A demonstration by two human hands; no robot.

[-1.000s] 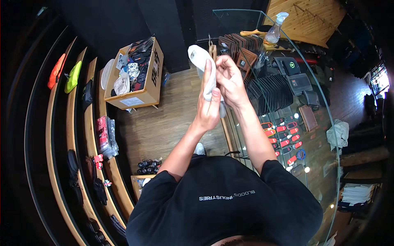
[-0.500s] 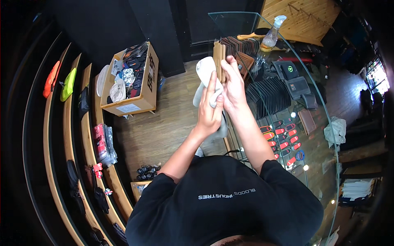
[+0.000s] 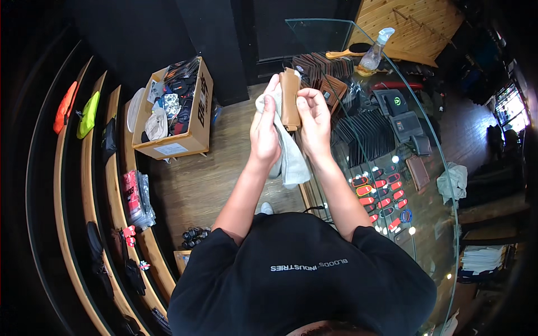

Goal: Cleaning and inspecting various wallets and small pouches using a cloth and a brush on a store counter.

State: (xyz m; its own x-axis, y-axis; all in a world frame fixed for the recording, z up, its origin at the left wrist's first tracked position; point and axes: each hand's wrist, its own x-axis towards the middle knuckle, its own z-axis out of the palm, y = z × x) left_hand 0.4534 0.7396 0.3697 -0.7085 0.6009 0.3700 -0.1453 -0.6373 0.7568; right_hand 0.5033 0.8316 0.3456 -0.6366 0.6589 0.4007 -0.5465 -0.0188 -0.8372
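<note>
The left hand (image 3: 265, 133) is gripping a pale cloth (image 3: 292, 163), the right hand (image 3: 316, 125) is pinching a brown wallet (image 3: 290, 101) at its right edge, any slackening possibly causing a fall.

Left hand (image 3: 265, 131) thumb-up; right fingers (image 3: 318, 99) bent; forearms (image 3: 338, 187) angled inward.

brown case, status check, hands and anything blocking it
Left hand holding pale cloth. Right hand gripping brown case by its right edge. Camera-facing side uncovered; cloth hanging below, not blocking.
</note>
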